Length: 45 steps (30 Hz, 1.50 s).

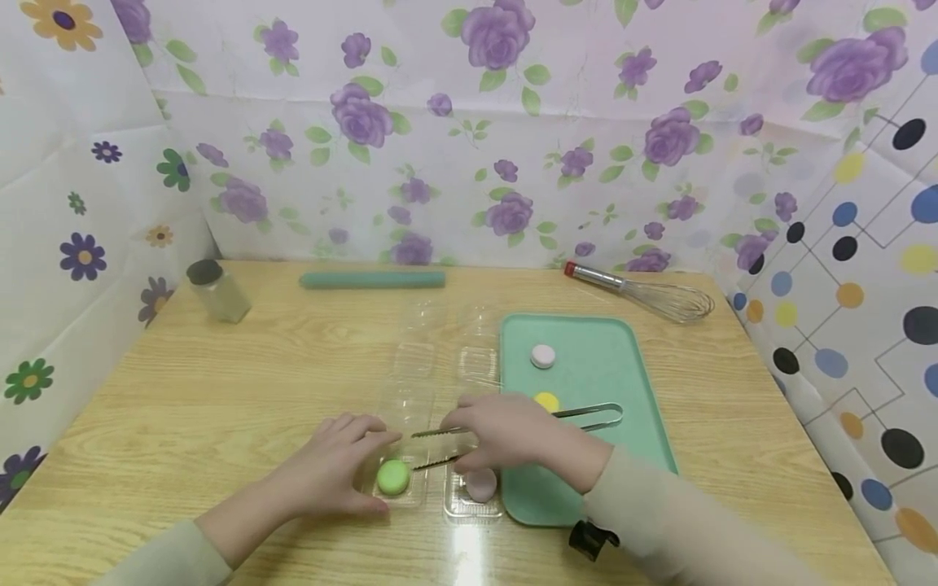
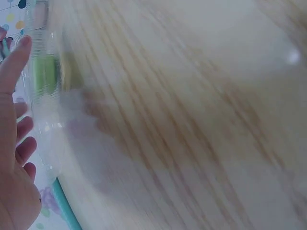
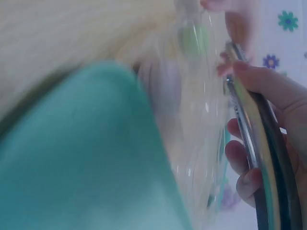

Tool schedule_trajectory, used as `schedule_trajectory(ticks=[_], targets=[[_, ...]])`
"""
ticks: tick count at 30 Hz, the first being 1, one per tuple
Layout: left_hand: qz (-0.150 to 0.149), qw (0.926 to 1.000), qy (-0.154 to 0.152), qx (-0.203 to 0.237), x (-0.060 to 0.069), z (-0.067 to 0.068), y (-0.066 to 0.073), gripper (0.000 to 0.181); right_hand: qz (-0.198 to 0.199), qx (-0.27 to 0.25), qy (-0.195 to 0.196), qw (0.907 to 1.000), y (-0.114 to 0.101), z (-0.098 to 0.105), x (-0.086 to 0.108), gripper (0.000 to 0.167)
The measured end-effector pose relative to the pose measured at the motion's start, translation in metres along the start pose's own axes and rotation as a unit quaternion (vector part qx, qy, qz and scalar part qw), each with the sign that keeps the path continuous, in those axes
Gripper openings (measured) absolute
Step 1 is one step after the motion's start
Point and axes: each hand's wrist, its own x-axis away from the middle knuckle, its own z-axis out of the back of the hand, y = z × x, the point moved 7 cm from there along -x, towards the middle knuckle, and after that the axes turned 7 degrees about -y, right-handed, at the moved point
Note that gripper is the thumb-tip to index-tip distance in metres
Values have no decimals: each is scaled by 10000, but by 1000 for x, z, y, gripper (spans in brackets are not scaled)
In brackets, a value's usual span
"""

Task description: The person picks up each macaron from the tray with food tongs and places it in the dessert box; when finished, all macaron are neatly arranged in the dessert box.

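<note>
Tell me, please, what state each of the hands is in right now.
Left hand: open, beside the green cookie.
Right hand: closed, holding the metal tongs.

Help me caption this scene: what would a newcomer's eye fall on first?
Probably the green tray right of centre on the table, bearing a pale macaron and a yellow one. Next, the bright green macaron in a clear container by the left hand, then the metal tongs in the right hand, their tips apart.
</note>
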Motion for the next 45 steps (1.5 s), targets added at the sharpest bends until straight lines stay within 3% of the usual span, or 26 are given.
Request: schedule_trajectory(ticks=[8,16,32,45], targets=[[-129,9996,219,-107,-3,8,4,91,-152,-269,545,9980,46,10,33,48],[-204,9995,259,-26,-21,19,12,93,-688,-306,721,9946,89,12,67,47],[62,9999,-68,75,-74,34,1,93,-1342,-249,789,9875,135,1,100,50],[332,9985,-272,339,-131,43,-16,84,-1291,-138,751,9887,143,-8,101,52]])
